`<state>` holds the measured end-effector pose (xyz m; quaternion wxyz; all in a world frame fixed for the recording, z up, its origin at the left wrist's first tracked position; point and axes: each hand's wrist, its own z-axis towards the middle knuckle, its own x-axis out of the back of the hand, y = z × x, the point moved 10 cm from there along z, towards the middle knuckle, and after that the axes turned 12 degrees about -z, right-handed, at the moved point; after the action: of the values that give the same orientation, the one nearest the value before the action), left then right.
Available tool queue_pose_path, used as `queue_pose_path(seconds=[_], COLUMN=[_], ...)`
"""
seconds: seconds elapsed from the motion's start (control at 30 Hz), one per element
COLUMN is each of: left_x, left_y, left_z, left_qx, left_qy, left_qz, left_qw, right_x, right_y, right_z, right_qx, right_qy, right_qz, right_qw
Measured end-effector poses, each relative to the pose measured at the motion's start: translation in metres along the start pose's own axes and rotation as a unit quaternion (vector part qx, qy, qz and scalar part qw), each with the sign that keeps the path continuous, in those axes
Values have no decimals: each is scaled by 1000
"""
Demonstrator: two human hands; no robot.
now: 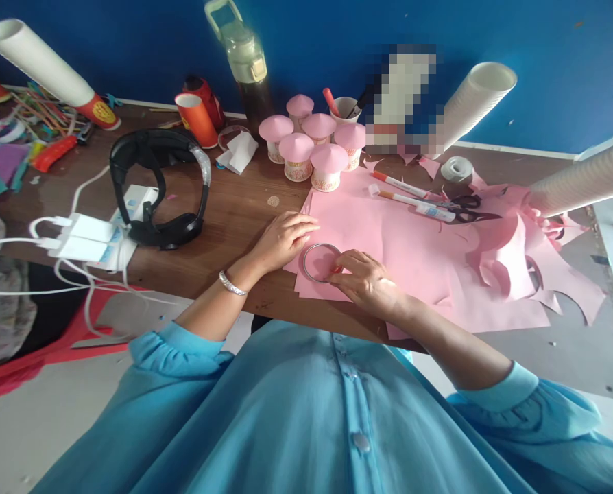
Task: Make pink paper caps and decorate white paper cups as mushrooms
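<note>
A thin metal ring (305,266) lies on a sheet of pink paper (358,230) near the table's front edge. The fingers of my right hand (363,280) are pinched together at the ring's right side; a small red spot shows between them. My left hand (284,240) rests to the left of the ring, its fingers stretched out over the paper's left edge. More pink sheets spread to the right, with curved offcuts (507,254) on them.
Several cups with pink cone tops (329,159) stand behind the paper. Markers (399,184), scissors (474,215) and a tape roll (457,169) lie further right. On the left are a black headset (155,140), white chargers (83,237) with cables and a tall bottle (247,65).
</note>
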<state>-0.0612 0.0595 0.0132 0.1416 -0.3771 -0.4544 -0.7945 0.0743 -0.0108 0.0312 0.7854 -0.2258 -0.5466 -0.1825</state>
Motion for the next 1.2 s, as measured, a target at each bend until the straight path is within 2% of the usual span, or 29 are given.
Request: queue_pose_path(seconds=[0.2, 0.37, 0.6, 0.83, 1.07, 1.2], left_x=[0, -1, 4, 28, 69, 67], left_y=[1, 0, 6, 24, 41, 43], left_z=[-1, 0, -1, -5, -20, -38], left_qx=[-11, 5, -8, -14, 26, 42], left_qy=[3, -6, 0, 62, 148, 144], left_qz=[2, 8, -9, 18, 103, 124], left_qw=[1000, 1000, 1000, 998, 983, 981], right_x=[4, 24, 56, 59, 56, 51], right_y=[0, 13, 14, -1, 9, 8], right_z=[0, -9, -30, -28, -33, -33], right_qx=[-11, -34, -33, 6, -13, -1], right_qy=[15, 49, 74, 88, 77, 74], right_qz=[5, 47, -68, -124, -144, -162], right_qw=[1000, 997, 994, 988, 987, 984])
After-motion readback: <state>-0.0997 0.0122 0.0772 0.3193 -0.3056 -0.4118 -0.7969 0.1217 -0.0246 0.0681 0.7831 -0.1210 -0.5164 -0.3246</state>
